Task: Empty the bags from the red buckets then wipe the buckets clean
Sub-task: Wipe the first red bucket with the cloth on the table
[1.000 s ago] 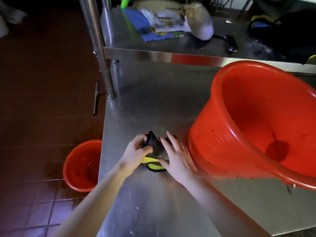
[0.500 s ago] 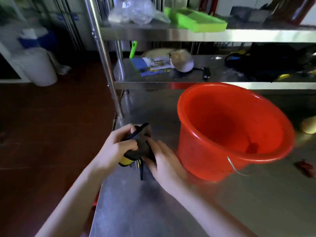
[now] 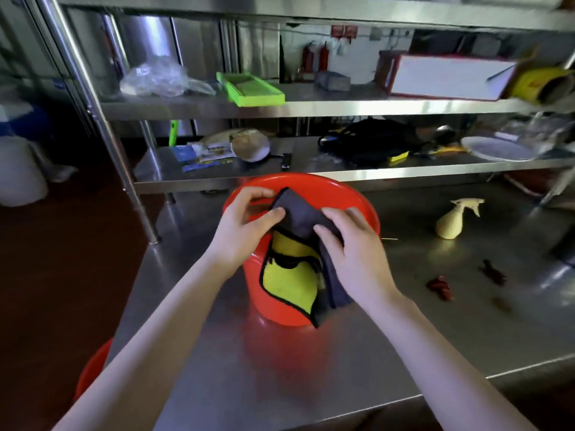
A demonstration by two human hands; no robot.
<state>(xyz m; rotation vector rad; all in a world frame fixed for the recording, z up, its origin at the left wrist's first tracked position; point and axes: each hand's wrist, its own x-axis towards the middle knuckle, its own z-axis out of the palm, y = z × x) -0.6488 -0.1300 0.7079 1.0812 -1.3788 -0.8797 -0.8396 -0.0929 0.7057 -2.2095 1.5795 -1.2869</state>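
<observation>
Cloth (image 3: 286, 275) ready, wiping not begun: we pinch it with left hand (image 3: 242, 228) and right hand (image 3: 357, 256) just above the red bucket (image 3: 273, 309); no bag visible.

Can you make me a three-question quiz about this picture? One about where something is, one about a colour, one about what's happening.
1. Where is the spray bottle? A) on the table, right of the bucket B) inside the bucket C) under the cloth
2. What colour is the cloth's bright side? A) pink B) white C) yellow
3. What is happening to the cloth? A) it lies flat on the table B) two hands hold it C) it covers the spray bottle
Answers: 1 A, it lies right of the bucket. 2 C, yellow shows below the grey fold. 3 B, left hand and right hand both grip it.
</observation>
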